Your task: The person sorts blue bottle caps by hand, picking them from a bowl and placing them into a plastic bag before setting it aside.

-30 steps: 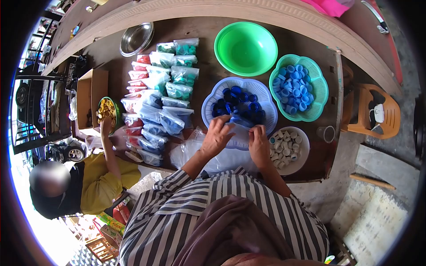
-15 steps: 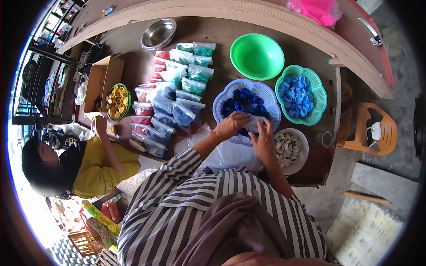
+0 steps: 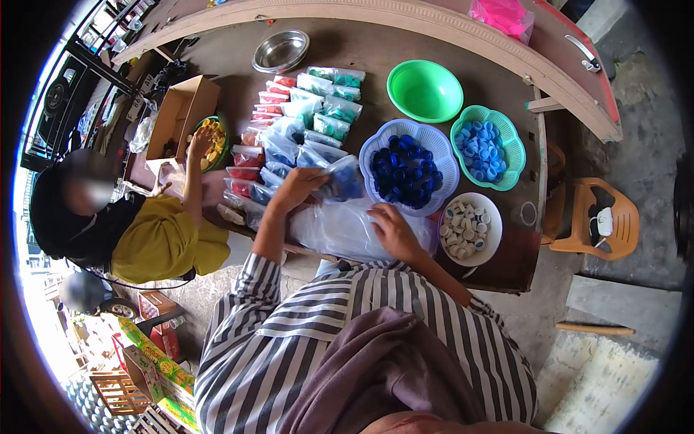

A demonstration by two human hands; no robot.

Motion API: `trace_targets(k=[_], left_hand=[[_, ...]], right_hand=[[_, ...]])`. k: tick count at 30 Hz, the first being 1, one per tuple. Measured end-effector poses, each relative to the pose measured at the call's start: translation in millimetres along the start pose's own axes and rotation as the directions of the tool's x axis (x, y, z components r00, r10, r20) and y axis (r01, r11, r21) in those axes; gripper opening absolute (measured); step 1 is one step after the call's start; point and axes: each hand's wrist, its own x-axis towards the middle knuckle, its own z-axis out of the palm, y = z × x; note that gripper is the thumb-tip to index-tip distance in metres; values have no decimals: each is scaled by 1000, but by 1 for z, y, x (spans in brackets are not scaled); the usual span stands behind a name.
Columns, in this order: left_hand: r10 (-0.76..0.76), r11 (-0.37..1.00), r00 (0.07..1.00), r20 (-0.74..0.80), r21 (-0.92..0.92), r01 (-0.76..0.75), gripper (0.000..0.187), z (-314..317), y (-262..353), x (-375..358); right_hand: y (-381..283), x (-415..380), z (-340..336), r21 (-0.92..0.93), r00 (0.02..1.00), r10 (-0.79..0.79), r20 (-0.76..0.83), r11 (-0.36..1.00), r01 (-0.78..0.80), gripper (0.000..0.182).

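My left hand pinches the edge of a clear plastic bag of dark blue bottle caps, held beside the rows of filled bags. Those bags contain red, green and blue caps. On a pile of clear plastic bags at the front edge rests my right hand, fingers loosely curved and apart, holding nothing I can see. Just beyond it stands a lavender basket with loose dark blue caps. To its right are a white bowl of white caps and a turquoise basket of light blue caps.
A green basin and a metal bowl stand farther back. At left, a person in a mustard top reaches into a container of yellow caps beside a cardboard box. An orange chair stands at right.
My left hand has moved left from above the lavender basket, with the bag of blue caps. My right hand has come down onto the clear bags. The other person's hand now reaches the yellow caps.
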Motion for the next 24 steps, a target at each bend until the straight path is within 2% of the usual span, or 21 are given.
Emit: trace_targets(k=[1, 2, 4, 5, 7, 8, 9, 11, 14, 16, 17, 19, 20, 24], left_hand=[[192, 966, 980, -54, 185, -179, 26, -15, -21, -3], [383, 867, 921, -70, 371, -332, 25, -26, -39, -4], [391, 838, 917, -84, 445, -316, 24, -38, -61, -12], [396, 806, 913, -100, 515, -293, 23, -44, -69, -14], [358, 822, 929, -94, 503, -266, 20, -48, -77, -17], [342, 805, 936, -77, 538, -250, 19, -49, -84, -14], [331, 786, 942, -60, 570, -240, 19, -48, -89, -10], [369, 769, 925, -92, 589, -248, 18, -43, -99, -2], [419, 718, 905, -76, 637, -280, 18, -37, -109, 11], [533, 576, 845, -41, 749, -327, 16, -35, -113, 18], [537, 574, 843, -35, 747, -335, 16, -35, -115, 22], [639, 449, 769, 19, 802, -393, 15, -33, -117, 27], [568, 492, 821, -56, 823, -284, 16, -28, -121, 27], [561, 474, 819, -120, 858, -200, 18, -18, -118, 22]], right_hand=[[2, 2, 10, 9, 995, -50, 86, 999, 49, 39], [7, 3, 24, 8, 995, -56, 84, 998, 55, 39], [25, 6, 51, -120, 970, -54, 237, 989, 84, 57], [34, 10, 60, -119, 969, -71, 235, 988, 102, 57], [49, 16, 81, -282, 959, -1, 283, 956, 85, 72], [57, 20, 90, -331, 960, 14, 281, 940, 83, 87], [57, 22, 94, -332, 959, 6, 283, 939, 92, 87], [57, 23, 100, -399, 919, 140, 369, 917, 20, 98], [48, 17, 97, -430, 906, 134, 403, 901, 57, 101], [46, 15, 93, -424, 888, 150, 435, 904, 55, 101], [45, 14, 91, -412, 867, 161, 471, 910, 55, 102], [46, 11, 91, -416, 863, 167, 477, 908, 54, 102], [45, 9, 91, -413, 857, 167, 488, 909, 58, 103], [48, 5, 92, -401, 863, 149, 482, 914, 66, 103]])
